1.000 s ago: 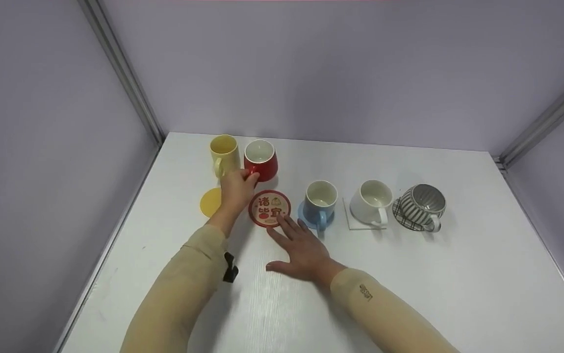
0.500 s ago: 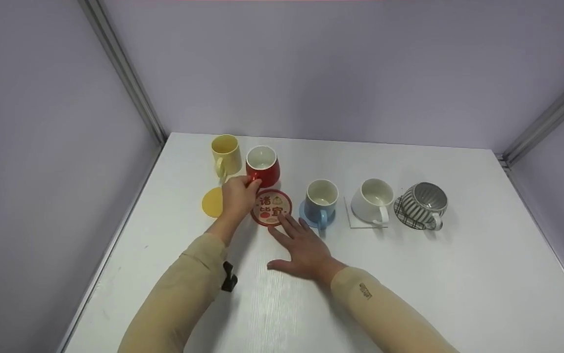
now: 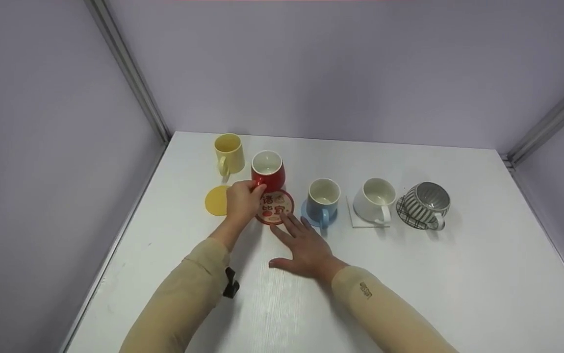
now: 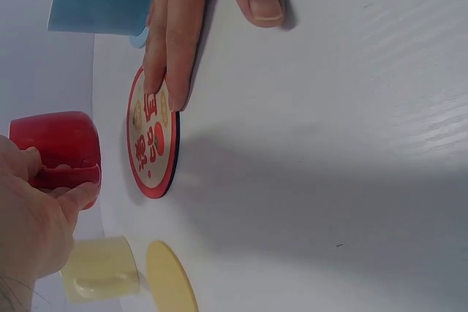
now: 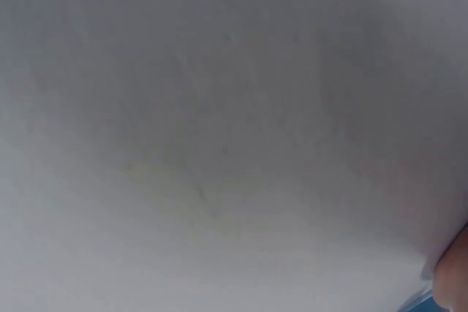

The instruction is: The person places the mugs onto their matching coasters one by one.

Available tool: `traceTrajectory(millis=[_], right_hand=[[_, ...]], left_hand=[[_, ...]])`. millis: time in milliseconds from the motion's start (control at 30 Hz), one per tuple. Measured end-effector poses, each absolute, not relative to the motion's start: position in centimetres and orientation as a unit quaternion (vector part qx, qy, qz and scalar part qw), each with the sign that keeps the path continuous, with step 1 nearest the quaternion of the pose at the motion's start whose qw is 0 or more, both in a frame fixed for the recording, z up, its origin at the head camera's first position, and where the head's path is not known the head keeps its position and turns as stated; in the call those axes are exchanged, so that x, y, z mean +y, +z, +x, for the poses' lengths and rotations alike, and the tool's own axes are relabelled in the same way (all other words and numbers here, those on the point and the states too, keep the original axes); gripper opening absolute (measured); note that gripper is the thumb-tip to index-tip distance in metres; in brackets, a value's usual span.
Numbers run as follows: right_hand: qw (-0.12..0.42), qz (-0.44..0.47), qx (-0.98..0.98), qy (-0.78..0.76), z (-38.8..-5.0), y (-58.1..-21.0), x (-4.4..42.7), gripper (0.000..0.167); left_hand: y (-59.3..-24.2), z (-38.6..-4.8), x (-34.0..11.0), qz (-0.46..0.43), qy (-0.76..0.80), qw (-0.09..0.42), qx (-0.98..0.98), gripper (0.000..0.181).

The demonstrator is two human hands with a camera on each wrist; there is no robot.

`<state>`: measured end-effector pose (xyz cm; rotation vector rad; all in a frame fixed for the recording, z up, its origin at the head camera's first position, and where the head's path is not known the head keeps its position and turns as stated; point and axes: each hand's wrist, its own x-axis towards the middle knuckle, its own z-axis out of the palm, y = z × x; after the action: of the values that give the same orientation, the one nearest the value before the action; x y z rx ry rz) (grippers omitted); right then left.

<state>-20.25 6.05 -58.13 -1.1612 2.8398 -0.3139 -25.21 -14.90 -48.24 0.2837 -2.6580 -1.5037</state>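
My left hand [image 3: 243, 200] grips the handle of a red mug [image 3: 273, 179] with a white inside. In the left wrist view the red mug [image 4: 62, 137] appears raised off the table, upright, behind a round red-rimmed coaster [image 4: 152, 147] with printed characters. My right hand [image 3: 305, 250] lies with spread, straight fingers, its fingertips touching the near edge of that coaster [image 3: 276, 206]. The left hand partly covers the coaster's left side in the head view. Only a bit of a finger [image 5: 453, 275] shows in the right wrist view.
A yellow mug [image 3: 233, 159] stands behind a yellow coaster [image 3: 216, 201]. To the right, a blue mug [image 3: 319, 208] sits on a blue coaster, a white mug [image 3: 368, 206] on a white square coaster, and a striped mug [image 3: 417, 208] on a dark wire-patterned coaster. Walls enclose the table's back and sides.
My left hand has drawn the red mug toward me and slightly right, to the far edge of the red-rimmed coaster. The right hand has stayed in place.
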Motion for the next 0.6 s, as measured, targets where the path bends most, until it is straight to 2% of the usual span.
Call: traceTrajectory(millis=[600], right_hand=[[0.022,-0.373,0.923,-0.091,-20.3,-58.4,6.0,0.098]], left_hand=[[-49.4,-24.3,-14.6,0.094,-0.482,0.046,-0.87,0.024]])
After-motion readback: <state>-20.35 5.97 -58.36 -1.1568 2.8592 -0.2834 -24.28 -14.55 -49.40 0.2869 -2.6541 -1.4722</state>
